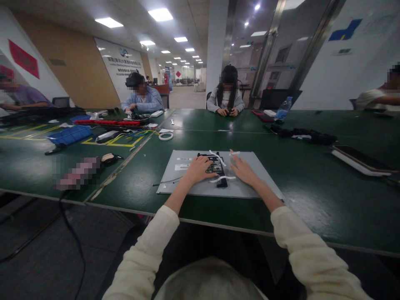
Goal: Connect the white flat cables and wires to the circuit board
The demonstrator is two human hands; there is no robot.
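Observation:
A flat grey panel [246,183] lies on the green table in front of me. Near its middle sits a black bracket [222,181] with a small green circuit board [215,167], crossed by white tape strips [227,178]. My left hand [200,168] rests over the left side of the bracket and board, fingers apart. On the panel's right part lies my right hand [243,168], its fingers spread and a fingertip at a short tape strip [235,153]. A thin dark cable [167,182] runs off the panel's left edge.
Left on the green table [131,166] are a blue tray [70,135], a tape roll [166,136], and a computer mouse [109,158]. A white-and-black device [359,160] and a bottle [283,109] stand to the right. Several people sit around the table.

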